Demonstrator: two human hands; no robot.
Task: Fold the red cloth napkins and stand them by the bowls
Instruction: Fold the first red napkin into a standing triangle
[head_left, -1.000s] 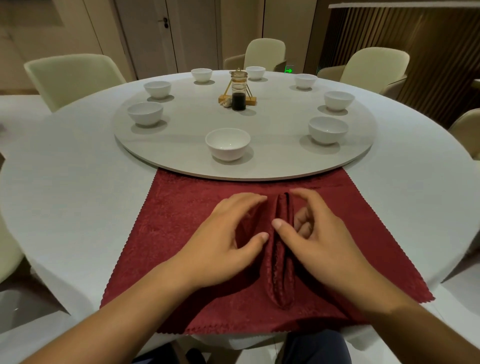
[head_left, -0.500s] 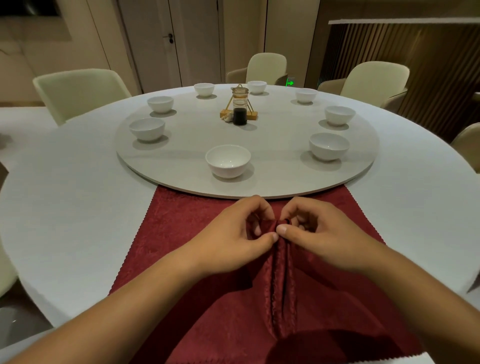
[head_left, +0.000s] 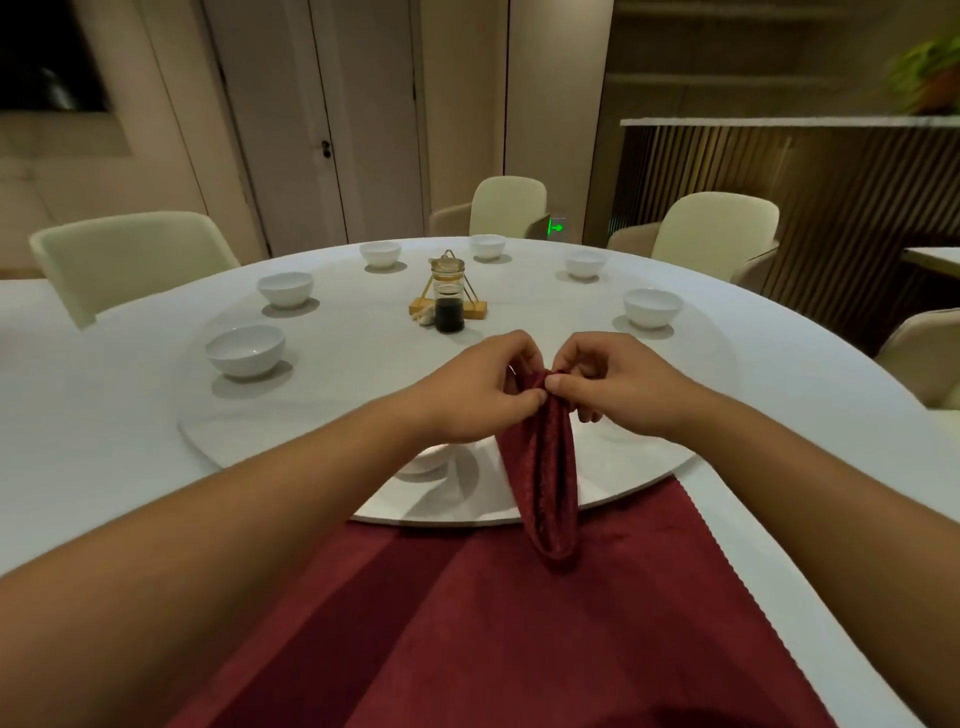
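Pinching the top of a pleated ridge in the red napkin (head_left: 550, 483) with thumbs and curled fingers, left hand (head_left: 472, 389) and right hand (head_left: 618, 389) hold it raised, cloth trailing below them, so folding looks barely begun and the 6 bowls (head_left: 245, 351) beyond the fingertips have no standing napkin.

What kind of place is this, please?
Probably a restaurant's private dining room: a large round table with a turntable, white bowls set round it, padded chairs, and a green exit sign at the far wall.
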